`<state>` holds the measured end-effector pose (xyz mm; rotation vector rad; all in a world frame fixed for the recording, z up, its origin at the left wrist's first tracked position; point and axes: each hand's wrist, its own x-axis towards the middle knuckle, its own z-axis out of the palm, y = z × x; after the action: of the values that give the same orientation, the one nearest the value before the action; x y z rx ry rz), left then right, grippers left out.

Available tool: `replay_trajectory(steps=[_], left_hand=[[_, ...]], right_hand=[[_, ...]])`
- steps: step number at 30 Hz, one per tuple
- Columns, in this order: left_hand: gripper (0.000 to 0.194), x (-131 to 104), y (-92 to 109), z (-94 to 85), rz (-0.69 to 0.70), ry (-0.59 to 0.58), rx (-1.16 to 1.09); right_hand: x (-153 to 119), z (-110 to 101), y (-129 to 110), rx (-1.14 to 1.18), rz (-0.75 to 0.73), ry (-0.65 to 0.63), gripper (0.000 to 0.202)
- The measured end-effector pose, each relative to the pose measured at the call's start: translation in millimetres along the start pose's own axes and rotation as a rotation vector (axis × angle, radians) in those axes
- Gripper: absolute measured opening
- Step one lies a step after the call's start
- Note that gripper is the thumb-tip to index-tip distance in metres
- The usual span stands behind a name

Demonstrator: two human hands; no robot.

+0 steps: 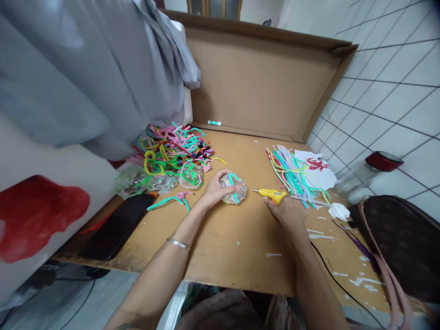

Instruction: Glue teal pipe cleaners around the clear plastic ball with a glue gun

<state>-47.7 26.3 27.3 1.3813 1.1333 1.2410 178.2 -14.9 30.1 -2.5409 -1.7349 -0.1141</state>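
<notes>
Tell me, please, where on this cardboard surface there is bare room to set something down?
The widest bare patch of the cardboard surface lies near its front edge, between the two forearms. Another lies behind the left hand, toward the marker. It is crowded at the tangled pile, the straight bundle and the bag.

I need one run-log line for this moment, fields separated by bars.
left hand: holds clear ball wrapped with teal strip | right hand: grips yellow glue gun, nozzle toward ball | surface: cardboard board
</notes>
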Motion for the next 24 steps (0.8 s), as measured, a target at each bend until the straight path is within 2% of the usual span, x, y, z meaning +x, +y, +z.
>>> replay_trajectory(steps=[7,15,18,24], left_hand=[[0.057,2.2,-10.6,0.3,0.062,-0.002,0.106],[0.06,-3.5,-2.5,0.1,0.032,-0.052,0.158],[0.06,-3.1,-2.6,-0.2,0.025,-0.06,0.124],[0.063,-4.8,-2.3,7.2,-0.015,-0.088,0.035]], right_hand=[[4.4,1.0,0.3,0.043,0.021,0.012,0.048],[8.4,-6.6,5.1,0.116,0.077,-0.024,0.049],[6.7,-14.6,3.2,0.194,0.137,0.037,0.05],[1.5,-18.5,0.8,0.332,0.157,0.271,0.053]])
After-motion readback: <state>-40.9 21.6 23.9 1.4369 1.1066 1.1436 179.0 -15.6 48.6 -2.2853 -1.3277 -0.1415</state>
